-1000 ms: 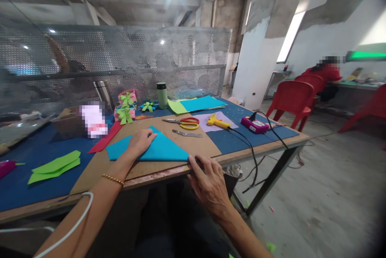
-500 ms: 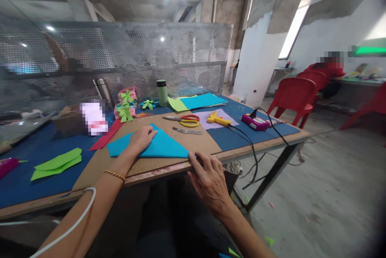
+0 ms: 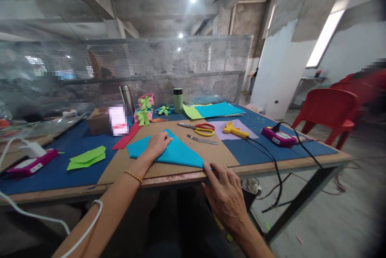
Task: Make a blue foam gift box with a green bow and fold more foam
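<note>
A bright blue folded sheet point(image 3: 181, 151), paper or felt, lies on the brown board point(image 3: 116, 169) at the table's front edge. My left hand point(image 3: 158, 145) rests on top of it, pressing down with slightly bent fingers; some fingertips are hidden. At the sheet's right corner, my right hand point(image 3: 226, 189) touches with the index fingertip. Its thumb stays apart, below the table edge. Scissors point(image 3: 199, 128) with red and yellow handles lie behind the sheet, beside a metal blade-like tool point(image 3: 202, 140).
A yellow glue gun point(image 3: 237, 130) lies on lilac sheets, its cord running over the edge. Purple power strips point(image 3: 279, 136) sit at both sides. Green pieces point(image 3: 87, 157), a red strip point(image 3: 126, 137), bow-trimmed items point(image 3: 144, 111), a green bottle point(image 3: 178, 101) and stacked sheets point(image 3: 220, 109) surround the board.
The camera view has swung left, so everything appears further right. Both hands keep nearly the same places on the blue sheet.
</note>
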Demonstrator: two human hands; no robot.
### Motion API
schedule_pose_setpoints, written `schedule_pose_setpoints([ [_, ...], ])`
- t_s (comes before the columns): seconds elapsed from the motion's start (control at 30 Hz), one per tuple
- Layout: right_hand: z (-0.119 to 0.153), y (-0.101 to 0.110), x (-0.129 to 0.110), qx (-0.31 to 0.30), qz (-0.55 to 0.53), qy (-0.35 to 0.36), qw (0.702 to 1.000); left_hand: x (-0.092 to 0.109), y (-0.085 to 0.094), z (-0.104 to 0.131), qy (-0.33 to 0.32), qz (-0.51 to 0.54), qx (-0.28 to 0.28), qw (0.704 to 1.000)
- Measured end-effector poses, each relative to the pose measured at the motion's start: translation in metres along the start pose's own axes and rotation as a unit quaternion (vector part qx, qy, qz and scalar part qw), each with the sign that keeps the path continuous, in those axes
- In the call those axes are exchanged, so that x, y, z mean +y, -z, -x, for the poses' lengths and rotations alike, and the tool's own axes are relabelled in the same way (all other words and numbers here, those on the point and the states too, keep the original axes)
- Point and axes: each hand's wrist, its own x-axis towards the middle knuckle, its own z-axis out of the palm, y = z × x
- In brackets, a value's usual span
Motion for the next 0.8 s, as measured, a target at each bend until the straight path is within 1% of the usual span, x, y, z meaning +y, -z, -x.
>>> schedule_pose_setpoints([
  [0.2, -0.0013, 0.0027, -0.001, -0.001, 0.007, 0.0, 1.0, -0.0016, -0.002, -0.0012, 0.009, -0.014, -0.002, 1.0],
  [0.43, -0.0014, 0.0038, -0.0016, -0.005, 0.009, -0.003, 1.0, 0.0009, -0.0019, -0.0043, 0.012, -0.017, 0.0, 1.0],
  [0.8, -0.0037, 0.0054, -0.0031, 0.002, 0.015, 0.003, 1.0, 0.0027, -0.0014, -0.0055, 0.022, -0.013, -0.015, 1.0],
])
